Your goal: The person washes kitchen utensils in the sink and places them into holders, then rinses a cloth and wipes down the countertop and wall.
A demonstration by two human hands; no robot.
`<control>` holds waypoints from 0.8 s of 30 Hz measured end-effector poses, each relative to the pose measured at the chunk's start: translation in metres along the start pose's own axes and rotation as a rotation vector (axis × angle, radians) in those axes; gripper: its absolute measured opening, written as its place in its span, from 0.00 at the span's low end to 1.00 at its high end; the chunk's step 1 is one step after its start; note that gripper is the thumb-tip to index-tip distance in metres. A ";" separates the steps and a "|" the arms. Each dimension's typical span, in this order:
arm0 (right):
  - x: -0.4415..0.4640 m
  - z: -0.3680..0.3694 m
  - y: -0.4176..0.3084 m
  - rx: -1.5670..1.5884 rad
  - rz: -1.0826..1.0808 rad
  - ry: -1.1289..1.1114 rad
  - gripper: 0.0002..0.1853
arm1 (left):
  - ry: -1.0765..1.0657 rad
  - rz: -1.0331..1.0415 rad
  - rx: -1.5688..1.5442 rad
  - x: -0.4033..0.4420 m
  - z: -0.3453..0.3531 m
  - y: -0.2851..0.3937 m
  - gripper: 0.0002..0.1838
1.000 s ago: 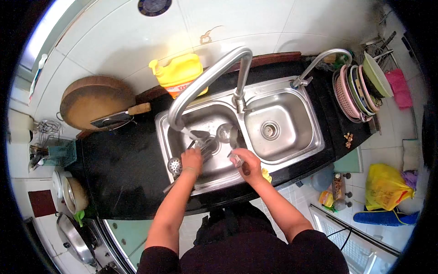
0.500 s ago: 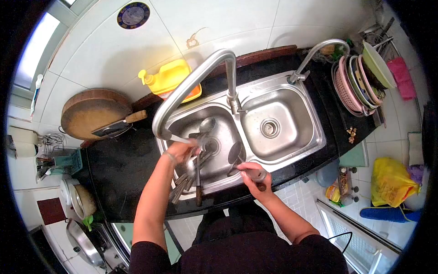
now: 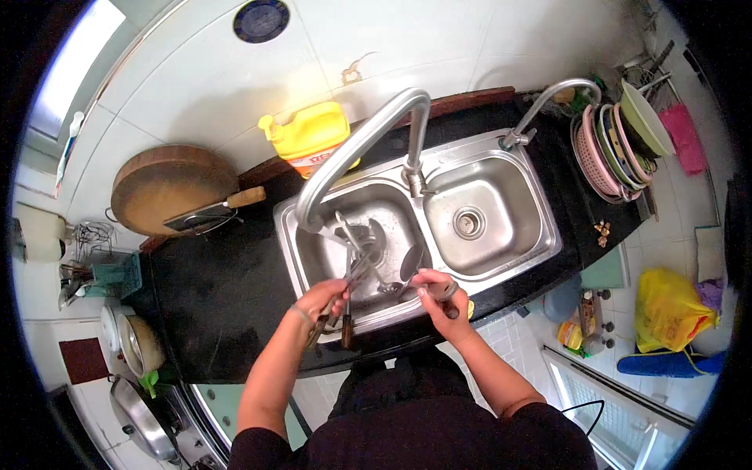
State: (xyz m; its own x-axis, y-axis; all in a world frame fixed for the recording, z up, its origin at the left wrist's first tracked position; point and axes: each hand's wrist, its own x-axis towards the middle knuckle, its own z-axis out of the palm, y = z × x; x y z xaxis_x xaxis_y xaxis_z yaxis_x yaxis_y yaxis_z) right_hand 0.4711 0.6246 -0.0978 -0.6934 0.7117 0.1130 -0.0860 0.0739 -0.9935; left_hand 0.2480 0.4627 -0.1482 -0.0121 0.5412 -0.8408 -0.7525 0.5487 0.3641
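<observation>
Over the front of the left sink basin (image 3: pixel 317 262), my left hand (image 3: pixel 319 301) is closed round a bundle of metal utensils (image 3: pixel 359 270). Their far ends fan out into the basin; single kinds are hard to make out. A dark-brown-handled utensil (image 3: pixel 347 330) leans on the front rim beside that hand. My right hand (image 3: pixel 442 304) grips several handles near the front edge, including that of a ladle (image 3: pixel 411 262) whose bowl points into the basin. The steel faucet (image 3: pixel 356 145) arches above the left basin. I cannot tell whether water runs.
Beside the faucet stands a yellow jug (image 3: pixel 313 131). A round cutting board (image 3: pixel 168 188) and a wooden-handled cleaver (image 3: pixel 215 210) lean at the back left. The right basin (image 3: pixel 501 196) adjoins. Stacked baskets and bowls (image 3: pixel 599 153) stand right, near a small faucet (image 3: pixel 540 110).
My left hand has moved from beneath the faucet toward the front rim and now clasps the bundle that lay there. My right hand keeps its handles. The view has shifted slightly.
</observation>
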 end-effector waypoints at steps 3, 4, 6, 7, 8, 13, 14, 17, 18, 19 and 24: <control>0.012 0.012 0.001 -0.002 -0.009 -0.044 0.15 | -0.143 0.124 -0.147 -0.039 -0.016 -0.025 0.20; 0.016 0.016 0.001 -0.026 -0.054 -0.070 0.15 | -0.157 0.159 -0.177 -0.049 -0.022 -0.034 0.21; 0.028 0.031 0.001 0.019 -0.067 -0.117 0.16 | -0.141 0.198 -0.217 -0.069 -0.033 -0.047 0.22; 0.035 0.038 0.004 0.024 -0.056 -0.168 0.15 | -0.173 0.225 -0.210 -0.077 -0.038 -0.052 0.22; 0.043 0.046 0.008 0.028 -0.045 -0.219 0.15 | -0.206 0.252 -0.203 -0.085 -0.041 -0.057 0.22; 0.099 0.107 0.029 -0.093 -0.039 -0.251 0.12 | -0.136 0.334 -0.259 -0.124 -0.039 -0.078 0.19; 0.110 0.119 0.040 -0.131 -0.008 -0.320 0.11 | -0.132 0.346 -0.267 -0.127 -0.040 -0.084 0.19; 0.133 0.139 0.045 -0.109 -0.004 -0.453 0.11 | -0.122 0.362 -0.364 -0.136 -0.035 -0.095 0.10; 0.138 0.144 0.046 -0.047 -0.025 -0.501 0.11 | -0.118 0.373 -0.375 -0.136 -0.035 -0.097 0.10; 0.140 0.149 0.046 0.033 -0.012 -0.508 0.11 | -0.127 0.335 -0.412 -0.134 -0.035 -0.099 0.09; 0.115 0.128 0.019 -0.043 0.042 -0.488 0.12 | -0.180 0.306 -0.460 -0.119 -0.006 -0.079 0.10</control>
State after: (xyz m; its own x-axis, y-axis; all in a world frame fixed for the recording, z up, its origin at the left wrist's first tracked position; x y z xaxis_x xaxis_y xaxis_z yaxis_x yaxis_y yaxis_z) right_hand 0.2977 0.6187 -0.1028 -0.9510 0.3046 0.0536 -0.0279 0.0881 -0.9957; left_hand 0.3049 0.3515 -0.0797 -0.1924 0.7539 -0.6282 -0.9416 0.0385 0.3345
